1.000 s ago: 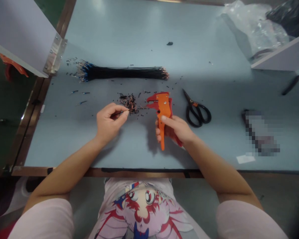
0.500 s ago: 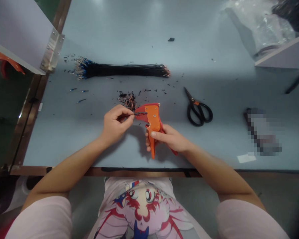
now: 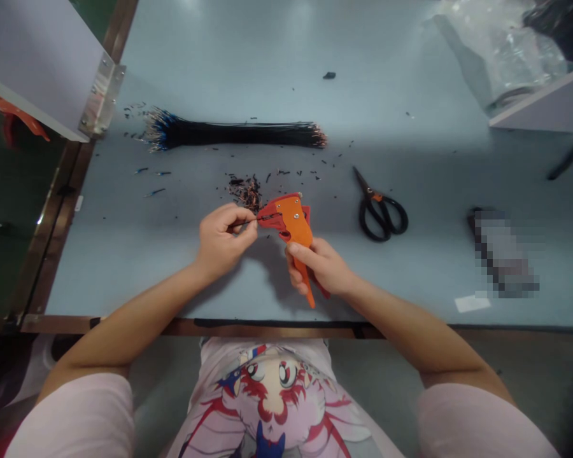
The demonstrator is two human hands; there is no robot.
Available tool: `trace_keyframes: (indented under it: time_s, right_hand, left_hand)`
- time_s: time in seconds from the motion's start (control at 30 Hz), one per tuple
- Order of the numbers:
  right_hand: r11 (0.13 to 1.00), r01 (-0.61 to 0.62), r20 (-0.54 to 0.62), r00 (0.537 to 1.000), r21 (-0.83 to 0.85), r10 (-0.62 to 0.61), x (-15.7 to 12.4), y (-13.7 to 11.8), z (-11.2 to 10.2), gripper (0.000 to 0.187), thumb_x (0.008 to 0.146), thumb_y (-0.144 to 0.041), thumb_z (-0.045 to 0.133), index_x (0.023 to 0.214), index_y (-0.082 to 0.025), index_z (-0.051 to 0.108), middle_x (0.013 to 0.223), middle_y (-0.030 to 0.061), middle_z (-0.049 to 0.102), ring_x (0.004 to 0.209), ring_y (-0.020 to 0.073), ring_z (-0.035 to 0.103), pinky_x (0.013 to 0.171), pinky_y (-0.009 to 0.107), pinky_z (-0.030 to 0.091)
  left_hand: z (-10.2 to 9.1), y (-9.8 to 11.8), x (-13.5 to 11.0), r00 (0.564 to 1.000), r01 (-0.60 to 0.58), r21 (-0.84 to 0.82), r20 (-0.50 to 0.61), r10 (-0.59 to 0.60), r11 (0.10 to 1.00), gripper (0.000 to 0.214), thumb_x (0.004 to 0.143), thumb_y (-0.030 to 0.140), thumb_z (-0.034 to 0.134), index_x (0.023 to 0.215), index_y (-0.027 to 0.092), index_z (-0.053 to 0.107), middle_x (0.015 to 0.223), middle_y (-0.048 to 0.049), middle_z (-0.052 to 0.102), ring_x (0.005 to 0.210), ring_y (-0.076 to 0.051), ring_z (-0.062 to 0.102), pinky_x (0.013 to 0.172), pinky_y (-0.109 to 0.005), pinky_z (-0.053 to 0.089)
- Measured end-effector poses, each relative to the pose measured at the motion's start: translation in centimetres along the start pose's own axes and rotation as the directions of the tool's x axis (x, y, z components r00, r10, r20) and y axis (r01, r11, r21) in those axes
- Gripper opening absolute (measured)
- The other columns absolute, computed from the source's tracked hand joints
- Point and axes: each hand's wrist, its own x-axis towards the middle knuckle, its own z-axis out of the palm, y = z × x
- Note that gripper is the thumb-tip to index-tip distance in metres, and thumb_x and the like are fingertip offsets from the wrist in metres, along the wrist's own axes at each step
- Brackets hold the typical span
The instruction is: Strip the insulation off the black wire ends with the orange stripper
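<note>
My right hand (image 3: 321,267) is wrapped round the handles of an orange and red wire stripper (image 3: 291,226), squeezing them together. My left hand (image 3: 223,238) pinches a short black wire (image 3: 262,217) whose end lies in the stripper's jaws. Both hands hover just above the blue-grey table (image 3: 267,76). A small heap of stripped insulation bits (image 3: 248,189) lies just beyond my left hand. Farther back lies a long bundle of black wires (image 3: 233,134) with blue ends at the left and bare copper ends at the right.
Black-handled scissors (image 3: 379,207) lie right of the stripper. A blurred dark object (image 3: 501,251) and a white label (image 3: 468,303) sit at the right. White panels (image 3: 38,57) stand at both back corners, with clear plastic bags (image 3: 496,44) at the back right.
My right hand brought the stripper down and left to my left hand. The wire's end went into the jaws, and the handles have since been squeezed closer together.
</note>
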Motion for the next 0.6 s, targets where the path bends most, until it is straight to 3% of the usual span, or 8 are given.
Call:
trace_keyframes:
  time_s: [0.3, 0.6]
  right_hand:
    - [0.989, -0.047, -0.041, 0.998, 0.140, 0.053, 0.24, -0.04, -0.29, 0.035, 0.083, -0.048, 0.060, 0.074, -0.015, 0.053, 0.050, -0.0018, 0.056, 0.036, 0.0098, 0.053, 0.035, 0.020, 0.044]
    - [0.975, -0.081, -0.040, 0.995, 0.209, 0.091, 0.19, -0.23, -0.17, 0.035, 0.081, -0.047, 0.064, 0.074, -0.014, 0.056, 0.050, -0.0009, 0.058, 0.034, 0.0114, 0.053, 0.033, 0.022, 0.046]
  left_hand:
    - [0.00, -0.16, 0.45, 1.000, 0.022, 0.018, 0.013, -0.022, 1.000, 0.009, 0.069, 0.011, 0.060, 0.063, 0.019, 0.061, 0.052, 0.0060, 0.045, 0.048, -0.006, 0.037, 0.049, -0.022, 0.031]
    - [-0.24, 0.37, 0.42, 0.988, 0.147, -0.062, 0.054, -0.143, 0.987, 0.008, 0.069, 0.013, 0.059, 0.062, 0.017, 0.061, 0.050, 0.0064, 0.044, 0.045, -0.004, 0.034, 0.045, -0.020, 0.027]
